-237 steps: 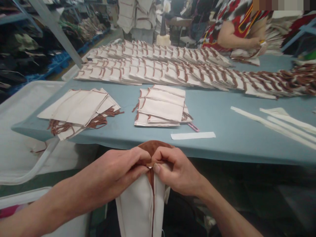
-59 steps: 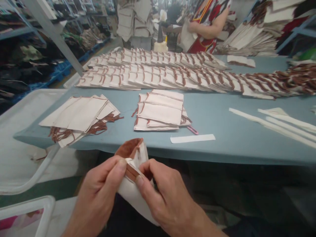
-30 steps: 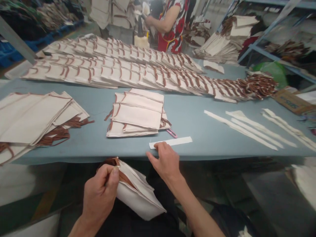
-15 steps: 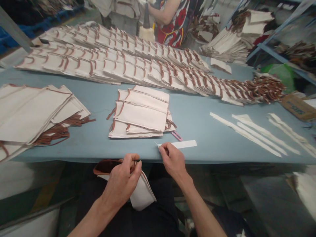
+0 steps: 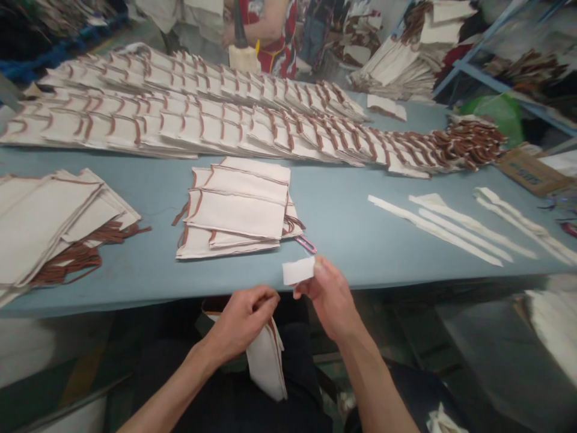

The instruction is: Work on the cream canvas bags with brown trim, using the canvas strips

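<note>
Below the table's front edge, my left hand (image 5: 247, 316) is closed on a cream fabric pouch (image 5: 265, 364) with brown trim, which hangs down over my lap. To its right, my right hand (image 5: 331, 294) pinches a short white strip (image 5: 298, 272) by one end, lifted just above the table edge. The strip's other end points left, toward the pile. Just beyond the strip lies a small pink tool (image 5: 306, 243), perhaps a thread snipper, against a small stack of cream pouches (image 5: 241, 210) with brown edging.
Long overlapping rows of cream pouches (image 5: 180, 123) cross the back of the blue table (image 5: 342, 222). Another pile (image 5: 49, 210) with brown cords lies left. Several white strips (image 5: 435, 231) lie right, near a cardboard box (image 5: 532, 171). Behind stand a thread cone (image 5: 243, 57) and a person (image 5: 270, 36).
My right hand has picked the white strip up off the table, turning it to point left. My left hand with the pouch has shifted slightly right. The view has also shifted.
</note>
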Demonstrator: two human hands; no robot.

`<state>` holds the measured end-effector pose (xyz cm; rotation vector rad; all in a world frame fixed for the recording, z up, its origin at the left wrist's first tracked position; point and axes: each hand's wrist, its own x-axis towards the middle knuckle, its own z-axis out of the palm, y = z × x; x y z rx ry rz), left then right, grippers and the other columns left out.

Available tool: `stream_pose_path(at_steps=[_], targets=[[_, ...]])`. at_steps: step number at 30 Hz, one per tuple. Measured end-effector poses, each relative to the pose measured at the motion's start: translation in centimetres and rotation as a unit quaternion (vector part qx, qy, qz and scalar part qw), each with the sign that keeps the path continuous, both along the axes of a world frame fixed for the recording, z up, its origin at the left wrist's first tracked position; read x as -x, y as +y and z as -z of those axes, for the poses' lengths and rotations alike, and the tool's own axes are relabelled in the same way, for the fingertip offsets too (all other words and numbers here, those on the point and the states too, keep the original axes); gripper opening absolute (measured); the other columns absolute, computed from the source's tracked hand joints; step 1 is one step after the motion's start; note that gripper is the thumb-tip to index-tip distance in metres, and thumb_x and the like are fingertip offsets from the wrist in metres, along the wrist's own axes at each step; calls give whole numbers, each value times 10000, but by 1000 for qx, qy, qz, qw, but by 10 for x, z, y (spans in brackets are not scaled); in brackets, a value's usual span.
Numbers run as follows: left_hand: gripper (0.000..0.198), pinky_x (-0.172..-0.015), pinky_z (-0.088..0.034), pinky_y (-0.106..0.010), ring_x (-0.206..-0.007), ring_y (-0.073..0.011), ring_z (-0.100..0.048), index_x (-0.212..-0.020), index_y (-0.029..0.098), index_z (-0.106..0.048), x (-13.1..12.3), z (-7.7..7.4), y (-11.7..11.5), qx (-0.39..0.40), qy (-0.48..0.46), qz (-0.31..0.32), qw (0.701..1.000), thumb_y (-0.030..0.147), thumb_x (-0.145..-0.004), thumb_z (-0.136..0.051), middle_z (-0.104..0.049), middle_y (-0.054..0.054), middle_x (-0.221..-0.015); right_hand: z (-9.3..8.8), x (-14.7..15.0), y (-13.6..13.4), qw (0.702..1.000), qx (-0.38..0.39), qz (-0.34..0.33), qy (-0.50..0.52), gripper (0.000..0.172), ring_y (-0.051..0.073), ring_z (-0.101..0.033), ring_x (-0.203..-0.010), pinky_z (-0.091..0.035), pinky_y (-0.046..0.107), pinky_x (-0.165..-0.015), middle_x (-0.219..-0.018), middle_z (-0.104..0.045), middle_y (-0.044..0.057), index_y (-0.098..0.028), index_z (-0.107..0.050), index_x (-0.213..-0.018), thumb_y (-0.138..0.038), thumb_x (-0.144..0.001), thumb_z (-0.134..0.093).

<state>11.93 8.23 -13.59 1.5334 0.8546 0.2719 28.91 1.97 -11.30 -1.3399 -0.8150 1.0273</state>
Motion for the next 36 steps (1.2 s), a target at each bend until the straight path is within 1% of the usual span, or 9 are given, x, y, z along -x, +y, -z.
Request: stream_pose_path(at_steps=[6,11,13,18,25,28,31,34,36], targets=[[495,-519,-289,-203,-547,-84,-302,-1077,144,-668,-20,-8,-34,152,-144,24,977,560,-820,-741,-335,86,-628,-52,18,-20,956,-93,14,279,253,93,-660,-611,-590,199,-637,-1006,-805,29,-230,-796,-941,-454,-973,-684],[910,-600,-445,-214,-606,-111,-510,-1393,175,-601,-20,-18,-42,290,-265,-129,911,581,-635,-901,-581,27,-725,-45,16,-50,961,-71,87,252,220,131,-699,-649,-598,200,-582,-930,-816,53,-212,-824,-907,-427,-908,-779],[919,-625,-511,-260,-635,-152,-596,-1363,174,-641,-18,-22,-41,318,-261,-204,888,641,-611,-887,-653,-7,-756,-37,16,-60,961,-54,106,250,212,117,-680,-593,-596,198,-568,-871,-810,42,-216,-823,-883,-427,-885,-806],[617,-608,-538,-265,-615,-157,-624,-978,142,-779,-15,-28,-37,260,-237,-316,881,648,-637,-867,-690,-21,-713,-24,23,-67,958,-23,134,253,259,131,-684,-614,-579,190,-529,-735,-759,23,-210,-811,-894,-464,-847,-826],[249,-671,-525,-214,-693,-148,-638,-789,152,-794,16,-35,-30,74,-215,-334,915,398,-767,-824,-724,-12,-725,-28,37,-60,963,-25,155,217,253,125,-627,-582,-550,210,-495,-720,-700,-2,-206,-760,-889,-455,-854,-793],[153,-740,-551,-245,-725,-174,-672,-782,158,-782,30,-43,-30,-3,-206,-304,930,310,-800,-776,-750,-24,-743,-18,38,-58,979,-11,136,152,299,146,-618,-587,-539,241,-496,-710,-681,8,-194,-724,-879,-493,-882,-734],[104,-789,-558,-272,-758,-194,-687,-800,167,-773,42,-48,-30,-71,-202,-264,940,257,-819,-725,-765,-36,-772,-3,29,-58,987,73,127,-59,416,225,-684,-669,-574,331,-595,-748,-732,66,-185,-708,-899,-595,-904,-636],[83,-762,-547,-263,-695,-175,-655,-769,173,-756,53,-51,-31,-116,-198,-218,949,207,-816,-697,-731,-18,-716,-1,19,-57,921,176,135,-321,473,313,-736,-832,-575,439,-763,-946,-793,134,-189,-724,-1033,-614,-903,-561],[111,-738,-530,-251,-666,-159,-631,-778,175,-742,58,-53,-32,-144,-180,-185,955,185,-851,-658,-700,-5,-692,-12,22,-56,888,157,144,-407,448,320,-744,-884,-566,458,-816,-1071,-793,140,-202,-721,-1113,-568,-907,-565]])
